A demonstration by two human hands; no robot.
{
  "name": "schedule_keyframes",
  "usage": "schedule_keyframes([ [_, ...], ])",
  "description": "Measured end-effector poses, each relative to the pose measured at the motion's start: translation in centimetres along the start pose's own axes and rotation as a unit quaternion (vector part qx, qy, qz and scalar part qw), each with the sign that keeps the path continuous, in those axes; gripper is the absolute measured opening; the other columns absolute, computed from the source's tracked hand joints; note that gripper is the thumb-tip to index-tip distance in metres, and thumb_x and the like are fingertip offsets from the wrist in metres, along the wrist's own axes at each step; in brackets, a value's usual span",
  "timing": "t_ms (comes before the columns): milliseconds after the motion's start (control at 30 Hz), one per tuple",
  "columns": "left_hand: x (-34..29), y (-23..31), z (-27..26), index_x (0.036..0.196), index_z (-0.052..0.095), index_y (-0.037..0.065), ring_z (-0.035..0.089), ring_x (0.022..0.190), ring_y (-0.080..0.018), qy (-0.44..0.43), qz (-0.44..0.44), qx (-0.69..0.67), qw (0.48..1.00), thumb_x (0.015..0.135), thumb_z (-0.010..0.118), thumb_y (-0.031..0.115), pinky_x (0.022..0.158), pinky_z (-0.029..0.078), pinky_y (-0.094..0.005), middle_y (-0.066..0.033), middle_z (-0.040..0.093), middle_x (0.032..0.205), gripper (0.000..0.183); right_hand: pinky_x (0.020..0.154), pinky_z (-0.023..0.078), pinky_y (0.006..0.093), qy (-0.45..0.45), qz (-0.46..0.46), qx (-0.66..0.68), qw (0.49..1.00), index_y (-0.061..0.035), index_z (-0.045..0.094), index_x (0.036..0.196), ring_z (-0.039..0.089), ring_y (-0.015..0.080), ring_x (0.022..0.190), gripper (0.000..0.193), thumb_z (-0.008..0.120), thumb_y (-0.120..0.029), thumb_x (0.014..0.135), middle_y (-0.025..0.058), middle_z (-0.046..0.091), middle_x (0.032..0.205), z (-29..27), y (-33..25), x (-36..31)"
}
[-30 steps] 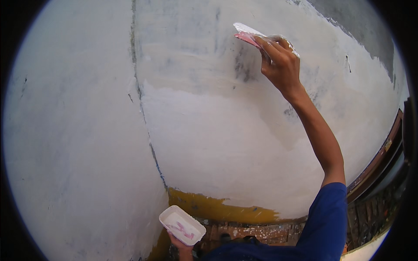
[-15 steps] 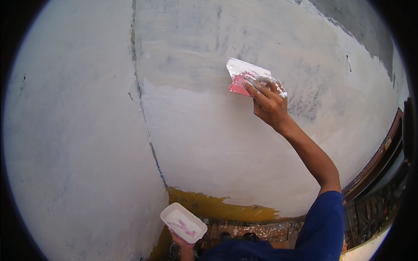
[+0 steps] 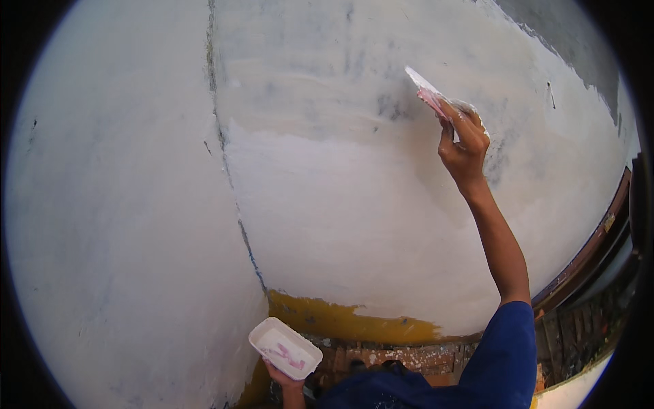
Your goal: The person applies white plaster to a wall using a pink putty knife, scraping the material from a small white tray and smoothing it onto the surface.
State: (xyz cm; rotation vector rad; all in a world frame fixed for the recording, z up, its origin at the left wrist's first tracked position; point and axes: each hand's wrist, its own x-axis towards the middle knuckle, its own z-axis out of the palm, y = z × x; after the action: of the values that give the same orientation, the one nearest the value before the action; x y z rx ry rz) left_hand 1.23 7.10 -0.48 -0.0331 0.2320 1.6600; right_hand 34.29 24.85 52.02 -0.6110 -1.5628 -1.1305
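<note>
My right hand grips a red putty scraper smeared with white paste. The blade is tilted so it shows nearly edge-on in front of the whitish wall; whether its edge touches the wall I cannot tell. White paste also clings to the back of the fingers. Low down, my left hand holds a shallow white tub from below. Inside it lies white paste with pinkish streaks. Most of the left fingers are hidden under the tub.
Two wall faces meet at a dark cracked corner line. A mustard-yellow band runs along the wall's foot above a paint-spotted brick floor. Bare grey wall shows at upper right, and a dark brown frame stands at the right.
My right hand has moved right and slightly up along the wall, turning the scraper from broad face to nearly edge-on. The tub in my left hand has hardly moved.
</note>
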Motion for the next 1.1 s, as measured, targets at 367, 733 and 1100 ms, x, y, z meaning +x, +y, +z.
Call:
schedule_keyframes([
  [367, 0.6, -0.7, 1.4, 0.148, 0.031, 0.032, 0.043, 0.127, -0.0443, -0.007, -0.014, 0.021, 1.000, 0.090, 0.037, 0.069, 0.092, 0.044, -0.0673, -0.0079, 0.040, 0.144, 0.070, 0.069, 0.051, 0.0345, -0.212, -0.064, 0.014, 0.975, -0.0157, 0.066, 0.121, 0.064, 0.0245, 0.084, 0.060, 0.069, 0.007, 0.066, 0.0036, 0.071, 0.098, 2.3, -5.1, -9.1],
  [733, 0.6, -0.6, 1.3, 0.145, 0.036, 0.033, 0.042, 0.129, -0.0423, 0.008, -0.002, 0.050, 0.999, 0.090, 0.039, 0.069, 0.093, 0.044, -0.0684, -0.0025, 0.045, 0.141, 0.067, 0.080, 0.053, 0.0358, -0.129, -0.063, -0.063, 0.988, -0.0171, 0.065, 0.119, 0.064, 0.0239, 0.097, 0.055, 0.064, 0.004, 0.068, -0.0003, 0.069, 0.099, 4.6, -0.7, 1.8],
  [1100, 0.5, -0.4, 2.0, 0.145, 0.037, 0.033, 0.041, 0.131, -0.0401, -0.002, -0.041, 0.003, 0.999, 0.090, 0.042, 0.066, 0.092, 0.044, -0.0680, -0.0002, 0.045, 0.142, 0.064, 0.089, 0.044, 0.0356, -0.106, -0.045, -0.061, 0.991, -0.0167, 0.064, 0.124, 0.059, 0.0200, 0.113, 0.058, 0.063, 0.005, 0.070, 0.0008, 0.064, 0.128, 4.1, -2.4, -5.6],
])
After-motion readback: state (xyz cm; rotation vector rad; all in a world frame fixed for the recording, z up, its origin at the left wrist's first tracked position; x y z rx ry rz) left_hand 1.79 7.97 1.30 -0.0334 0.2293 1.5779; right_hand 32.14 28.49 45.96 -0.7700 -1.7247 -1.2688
